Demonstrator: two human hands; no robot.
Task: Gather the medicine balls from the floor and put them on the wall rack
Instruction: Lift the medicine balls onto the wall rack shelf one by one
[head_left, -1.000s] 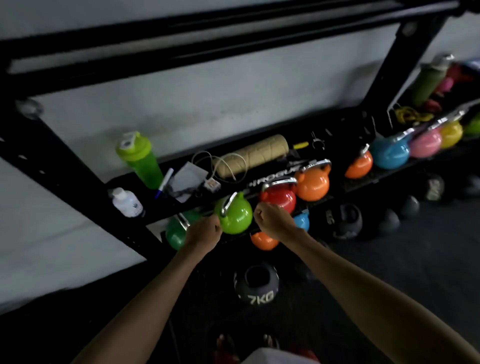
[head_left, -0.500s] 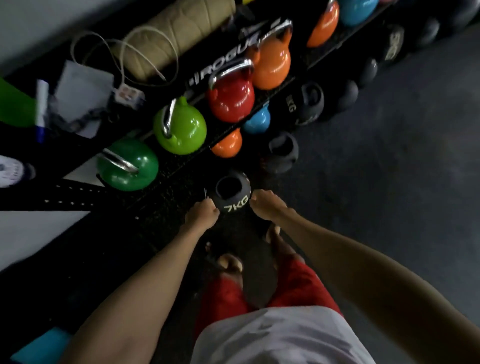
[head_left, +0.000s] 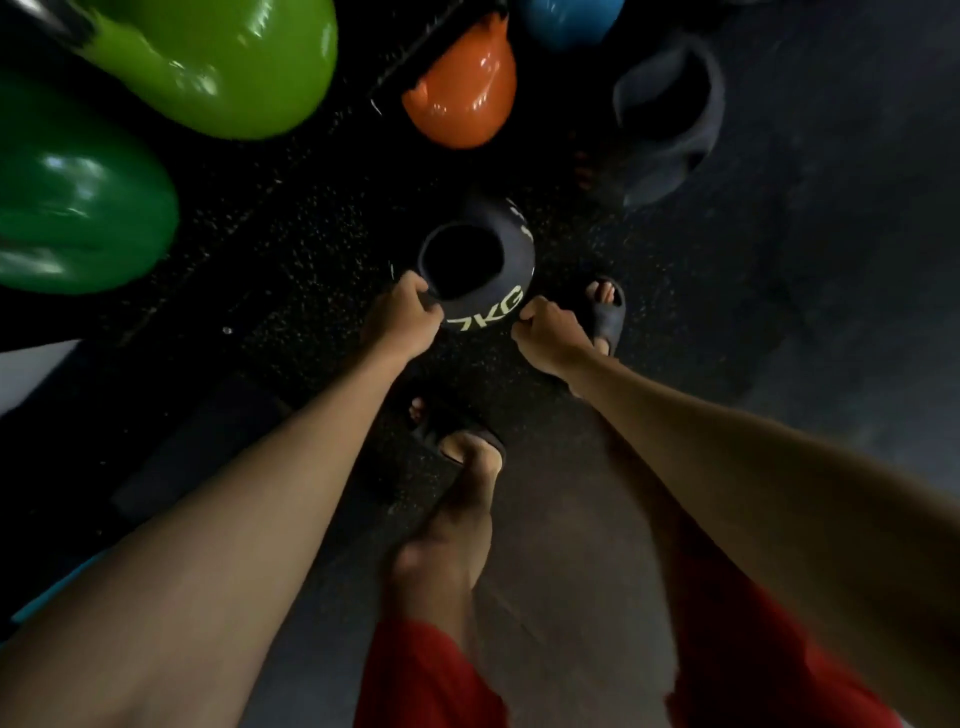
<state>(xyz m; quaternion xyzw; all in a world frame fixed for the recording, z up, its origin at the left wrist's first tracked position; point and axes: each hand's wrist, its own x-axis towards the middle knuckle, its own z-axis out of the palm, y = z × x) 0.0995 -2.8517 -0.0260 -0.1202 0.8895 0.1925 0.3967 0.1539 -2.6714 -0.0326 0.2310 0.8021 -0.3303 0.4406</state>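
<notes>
A black medicine ball (head_left: 498, 270) marked 7KG, with a round grip hole on top, lies on the dark speckled floor in front of my feet. My left hand (head_left: 402, 319) grips its left rim, fingers curled over the edge beside the hole. Against the ball's lower right side sits my right hand (head_left: 545, 335), its fingers curled and its knuckles touching the ball; I see nothing inside the fist. A second dark medicine ball (head_left: 670, 104) lies on the floor farther back on the right. The wall rack is out of view.
Kettlebells hang close above the floor at the top: light green (head_left: 208, 62), dark green (head_left: 78, 192), orange (head_left: 462, 88) and blue (head_left: 571, 21). My sandalled feet (head_left: 605, 312) stand right behind the 7KG ball. Grey open floor lies to the right.
I have bent down from the kettlebell shelf. Both hands dropped to the 7KG ball on the floor and now touch its sides; the view has closed in on it.
</notes>
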